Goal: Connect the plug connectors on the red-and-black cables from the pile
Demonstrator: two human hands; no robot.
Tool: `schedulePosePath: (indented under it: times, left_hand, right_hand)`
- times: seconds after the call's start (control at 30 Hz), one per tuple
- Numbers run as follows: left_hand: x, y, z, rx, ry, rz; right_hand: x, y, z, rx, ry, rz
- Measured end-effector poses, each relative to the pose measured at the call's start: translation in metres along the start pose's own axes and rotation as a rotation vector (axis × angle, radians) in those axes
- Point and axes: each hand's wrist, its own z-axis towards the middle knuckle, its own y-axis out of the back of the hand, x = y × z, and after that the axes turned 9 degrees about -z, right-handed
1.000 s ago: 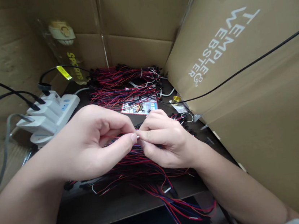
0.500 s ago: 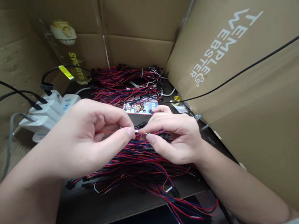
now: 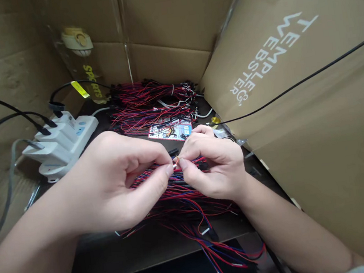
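My left hand (image 3: pixel 130 178) pinches a thin wire with a small white sleeve (image 3: pixel 174 166) between thumb and forefinger. Facing it, my right hand (image 3: pixel 213 163) pinches the orange end of a wire (image 3: pixel 177 158) at its thumb and fingertips. The fingertips of both hands almost meet. Most of the held wire is hidden behind my fingers. Under the hands lies a large bundle of red, blue and black wires (image 3: pixel 175 192). Loose wire ends (image 3: pixel 218 242), some with white sleeves, hang over the table's front edge.
On the left stands a white power strip (image 3: pixel 81 129) with plugs and cables. More wire bundles (image 3: pixel 150 91) lie at the back, near a printed card (image 3: pixel 171 130) and a clear bottle (image 3: pixel 79 43). Cardboard walls (image 3: pixel 298 109) enclose the table; a black cable (image 3: pixel 294 82) crosses the right side.
My fingertips parted slightly, showing the white sleeve and orange wire, then came close again. The left hand moved a little right and down. The bundles stayed in place.
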Motion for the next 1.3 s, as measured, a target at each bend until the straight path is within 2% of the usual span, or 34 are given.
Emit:
schedulePosePath:
  times: [0.13, 0.23, 0.5, 0.73, 1.0, 1.3]
  left_hand:
    - [-0.001, -0.006, 0.0, -0.013, -0.135, 0.137]
    - [-0.002, -0.007, -0.001, -0.015, -0.157, 0.162]
    - [0.002, -0.001, 0.002, -0.113, 0.058, -0.014]
    - [0.0, 0.001, 0.005, -0.102, 0.167, -0.206]
    - [0.001, 0.004, 0.005, -0.09, 0.175, -0.23]
    - [0.002, 0.004, 0.005, -0.067, 0.165, -0.167]
  right_hand:
    - [0.0, 0.0, 0.001, -0.002, 0.035, -0.064]
    - [-0.002, 0.0, 0.001, 0.004, 0.072, -0.106]
    - [0.001, 0.002, 0.002, 0.002, 0.125, -0.073]
    - [0.004, 0.002, 0.002, -0.03, 0.109, -0.008]
    - [0.004, 0.002, 0.002, -0.043, 0.103, 0.028]
    - [0.001, 0.005, 0.003, 0.018, 0.099, 0.054]
